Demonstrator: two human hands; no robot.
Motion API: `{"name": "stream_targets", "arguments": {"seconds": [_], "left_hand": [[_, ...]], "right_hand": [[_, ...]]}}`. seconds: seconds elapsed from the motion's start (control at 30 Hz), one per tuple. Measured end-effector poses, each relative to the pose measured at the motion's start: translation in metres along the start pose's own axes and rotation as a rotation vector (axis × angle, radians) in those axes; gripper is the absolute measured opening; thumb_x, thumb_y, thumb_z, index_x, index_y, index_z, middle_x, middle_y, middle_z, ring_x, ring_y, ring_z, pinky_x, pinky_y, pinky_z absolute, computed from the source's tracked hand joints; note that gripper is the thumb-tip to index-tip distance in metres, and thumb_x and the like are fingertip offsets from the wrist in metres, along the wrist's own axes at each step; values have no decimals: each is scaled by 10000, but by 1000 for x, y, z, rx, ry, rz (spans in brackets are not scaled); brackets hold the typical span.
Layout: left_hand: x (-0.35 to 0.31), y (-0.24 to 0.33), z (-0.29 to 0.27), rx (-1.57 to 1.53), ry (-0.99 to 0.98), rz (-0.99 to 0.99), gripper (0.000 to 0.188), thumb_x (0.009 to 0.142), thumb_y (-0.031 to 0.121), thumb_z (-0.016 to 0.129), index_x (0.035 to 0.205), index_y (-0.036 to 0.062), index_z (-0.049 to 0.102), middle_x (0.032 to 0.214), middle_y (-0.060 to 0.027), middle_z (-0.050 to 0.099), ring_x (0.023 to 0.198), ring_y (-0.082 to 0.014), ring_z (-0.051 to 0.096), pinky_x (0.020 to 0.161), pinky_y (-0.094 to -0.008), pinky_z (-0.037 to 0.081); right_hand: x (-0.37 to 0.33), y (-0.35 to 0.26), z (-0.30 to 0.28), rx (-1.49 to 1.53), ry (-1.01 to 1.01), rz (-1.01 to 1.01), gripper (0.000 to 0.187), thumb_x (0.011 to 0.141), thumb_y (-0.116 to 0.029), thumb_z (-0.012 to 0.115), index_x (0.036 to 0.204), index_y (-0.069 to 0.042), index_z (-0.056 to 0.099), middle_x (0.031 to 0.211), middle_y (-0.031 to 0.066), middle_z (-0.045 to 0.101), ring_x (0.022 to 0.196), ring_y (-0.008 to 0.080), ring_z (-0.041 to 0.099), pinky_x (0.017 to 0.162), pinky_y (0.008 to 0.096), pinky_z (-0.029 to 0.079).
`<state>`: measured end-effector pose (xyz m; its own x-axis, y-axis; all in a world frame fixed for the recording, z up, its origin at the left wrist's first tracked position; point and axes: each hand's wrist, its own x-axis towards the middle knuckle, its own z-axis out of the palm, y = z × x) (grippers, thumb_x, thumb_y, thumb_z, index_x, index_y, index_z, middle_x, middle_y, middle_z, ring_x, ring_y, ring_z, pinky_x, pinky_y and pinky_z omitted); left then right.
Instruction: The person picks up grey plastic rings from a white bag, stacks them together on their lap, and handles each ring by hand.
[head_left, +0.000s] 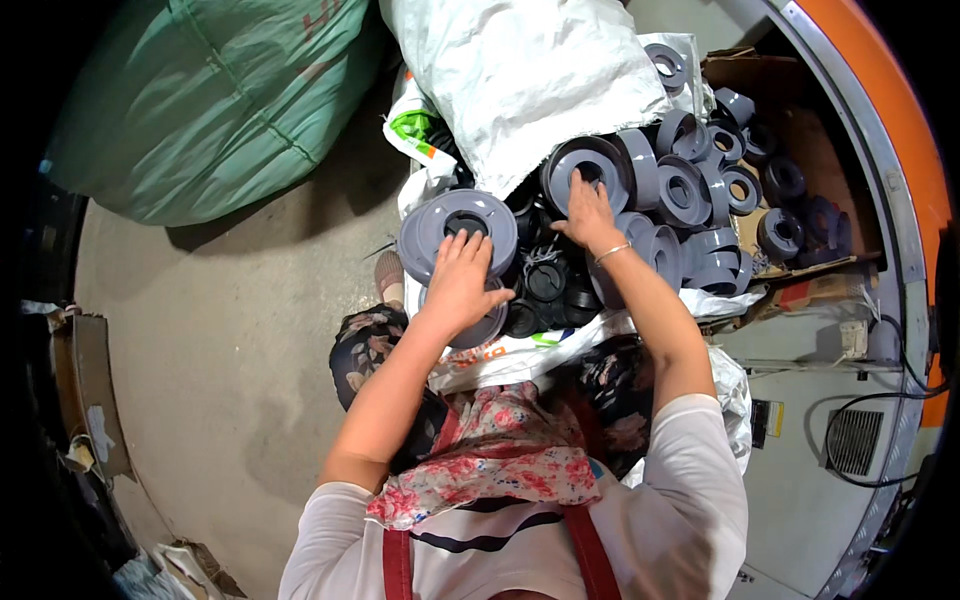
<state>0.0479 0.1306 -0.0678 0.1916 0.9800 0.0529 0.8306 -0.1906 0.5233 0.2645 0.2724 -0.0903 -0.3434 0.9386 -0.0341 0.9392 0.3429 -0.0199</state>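
Frame centre: left hand [460,280], fingers spread wide, on round grey plastic ring [428,222]. Upper centre: right hand [592,216] on second grey plastic ring [562,180], fingers at its hole; grip cannot be told. Grey concrete floor [210,350], left; bulging green woven sack [225,110], upper left.

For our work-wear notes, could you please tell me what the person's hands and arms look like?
The left hand and right hand are ungloved. A thin, pale bracelet circles the right wrist. White short sleeves leave both forearms uncovered.
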Motion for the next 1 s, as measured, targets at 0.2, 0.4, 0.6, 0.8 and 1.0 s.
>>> {"name": "stream_targets", "arguments": {"seconds": [0.2, 0.4, 0.6, 0.8, 1.0], "left_hand": [[36, -6, 19, -230, 180, 29, 550, 738, 311, 647, 1122, -62, 521, 1159, -216, 535, 1158, -343, 446, 1021, -404, 265], [56, 23, 22, -1373, 256, -206, 574, 797, 249, 654, 1236, -50, 434, 1163, -131, 554, 1064, -206, 519, 930, -297, 378], [50, 20, -12, -1837, 330, -312, 288, 815, 148, 616, 1047, -6, 544, 1007, -97, 605, 930, -153, 570, 849, -307, 444], [45, 11, -23, -1811, 566, -229, 251, 824, 156, 606, 1023, 28, 526, 926, -64, 599, 856, -136, 566, 794, -301, 452], [51, 20, -26, -1749, 547, -295, 278, 804, 140, 650, 1020, 34, 512, 922, -39, 568, 839, -115, 542, 765, -272, 445]], "right_hand": [[20, 65, -43, 611, 565, 462, 583, 710, -270, 689, 1109, 98, 475, 1033, 253, 585, 987, 343, 567, 857, 378, 438], [-33, 26, -95, 472, 462, -247, 532, 713, -194, 697, 1156, 12, 486, 1064, 179, 586, 986, 276, 574, 865, 347, 442], [-28, -22, -69, 1224, 178, -11, 285, 785, -213, 644, 977, -8, 589, 870, 74, 631, 759, 157, 590, 706, 312, 478], [24, -19, 30, 11, 228, -240, 131, 725, -44, 554, 851, -10, 570, 928, 155, 538, 842, 315, 591, 681, 377, 517], [42, 0, 36, -129, 131, -157, 94, 720, -79, 565, 796, -27, 581, 848, 132, 556, 851, 274, 579, 685, 357, 515]]}}
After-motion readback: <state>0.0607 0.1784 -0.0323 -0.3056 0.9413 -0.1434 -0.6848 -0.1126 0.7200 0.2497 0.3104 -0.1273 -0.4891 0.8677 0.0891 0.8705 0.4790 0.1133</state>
